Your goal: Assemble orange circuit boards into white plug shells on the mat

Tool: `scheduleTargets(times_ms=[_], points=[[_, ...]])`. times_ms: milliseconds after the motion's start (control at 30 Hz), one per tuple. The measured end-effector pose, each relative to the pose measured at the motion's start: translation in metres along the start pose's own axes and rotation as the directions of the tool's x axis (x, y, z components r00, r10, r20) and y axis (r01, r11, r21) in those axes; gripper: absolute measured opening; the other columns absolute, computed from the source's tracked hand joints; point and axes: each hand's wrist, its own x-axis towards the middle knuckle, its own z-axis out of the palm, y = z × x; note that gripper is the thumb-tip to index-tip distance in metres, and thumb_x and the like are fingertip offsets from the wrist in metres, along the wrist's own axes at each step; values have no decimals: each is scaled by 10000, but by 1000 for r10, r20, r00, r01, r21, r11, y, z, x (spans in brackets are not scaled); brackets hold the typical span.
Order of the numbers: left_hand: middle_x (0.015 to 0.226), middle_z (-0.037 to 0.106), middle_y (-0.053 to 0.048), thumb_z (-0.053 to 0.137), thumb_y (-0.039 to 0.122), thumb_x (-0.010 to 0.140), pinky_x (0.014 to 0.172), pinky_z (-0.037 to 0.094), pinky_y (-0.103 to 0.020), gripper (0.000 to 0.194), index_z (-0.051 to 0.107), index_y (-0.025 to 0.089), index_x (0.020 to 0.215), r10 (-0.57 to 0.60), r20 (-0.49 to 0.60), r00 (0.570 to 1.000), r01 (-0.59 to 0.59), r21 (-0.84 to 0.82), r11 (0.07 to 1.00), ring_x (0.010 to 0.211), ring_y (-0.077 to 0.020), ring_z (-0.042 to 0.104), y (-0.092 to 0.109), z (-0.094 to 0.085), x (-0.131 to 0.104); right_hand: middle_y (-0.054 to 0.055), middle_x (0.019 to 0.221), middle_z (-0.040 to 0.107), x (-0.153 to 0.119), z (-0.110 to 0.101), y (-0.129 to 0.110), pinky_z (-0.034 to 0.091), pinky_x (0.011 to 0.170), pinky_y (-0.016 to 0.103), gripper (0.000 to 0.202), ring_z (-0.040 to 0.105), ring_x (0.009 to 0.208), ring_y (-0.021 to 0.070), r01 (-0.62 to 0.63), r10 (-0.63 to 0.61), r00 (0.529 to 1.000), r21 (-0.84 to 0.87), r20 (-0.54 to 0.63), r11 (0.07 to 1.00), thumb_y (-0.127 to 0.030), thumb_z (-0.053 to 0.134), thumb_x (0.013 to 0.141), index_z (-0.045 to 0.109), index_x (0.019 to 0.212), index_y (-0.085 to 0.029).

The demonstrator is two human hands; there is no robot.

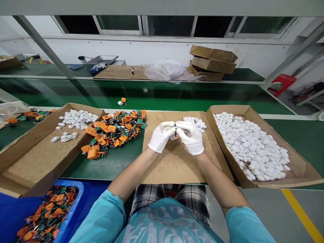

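My left hand (162,136) and my right hand (190,137), both in white gloves, meet above a flat cardboard sheet (174,165). Fingers of both hands are closed around a small part (175,135) between them; a bit of orange shows below, the rest is hidden. Just behind my right hand lies a small pile of white pieces (199,124). To the left of the sheet is a heap of orange caps with green circuit boards (118,130).
A cardboard tray of white pieces (253,145) stands right. On the left, another tray (32,162) holds fewer white pieces (78,118). A blue bin (80,195) of orange and green parts is lower left. Cardboard boxes (214,62) and plastic wrap (168,70) lie behind.
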Motion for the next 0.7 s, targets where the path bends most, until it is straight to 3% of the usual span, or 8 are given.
scheduleTargets(times_ms=[167,333,400,533,600,700], points=[[749,712,-17,925,309,415,693,524,-257,467,658,158,766,47,28,998,-49,69,996,683,-123,663,-4,-4,1,57,964,681,-4,1,0,566,827,419,176,669,856,203,-97,98,994,23,-38,995,-275,627,829,658,1000,-247],[851,730,-42,867,403,548,659,528,-283,462,674,178,903,50,83,995,-54,45,998,721,-160,677,-4,-4,1,63,1092,694,3,-10,0,564,861,414,374,674,952,230,-169,145,975,141,166,976,-433,672,806,643,1140,-267],[934,734,-51,841,442,580,739,534,-288,470,695,181,943,72,62,995,-76,71,995,809,-171,681,-5,-4,0,49,1062,708,5,-11,2,566,855,408,341,681,936,226,-123,107,984,104,143,987,-450,642,834,660,1131,-285],[993,732,-40,796,484,627,797,519,-263,467,713,185,977,73,62,995,-85,221,972,887,-177,668,-11,-4,-2,32,960,722,8,-12,4,529,939,435,183,678,921,230,75,-65,996,-202,57,977,-405,626,864,726,987,-314],[871,733,-32,779,504,637,729,514,-247,431,718,166,897,65,63,996,-80,288,954,788,-158,659,-13,-6,-1,37,1001,716,9,-13,3,505,982,454,205,668,972,240,142,-117,987,-267,108,953,-414,575,896,726,997,-319],[639,674,-17,776,568,591,580,486,-240,445,670,148,689,37,22,999,-42,308,951,589,-128,605,-14,-9,5,47,1132,690,11,-17,0,485,1011,473,294,641,1071,248,187,-130,960,-222,249,957,-436,489,936,684,1121,-315]])
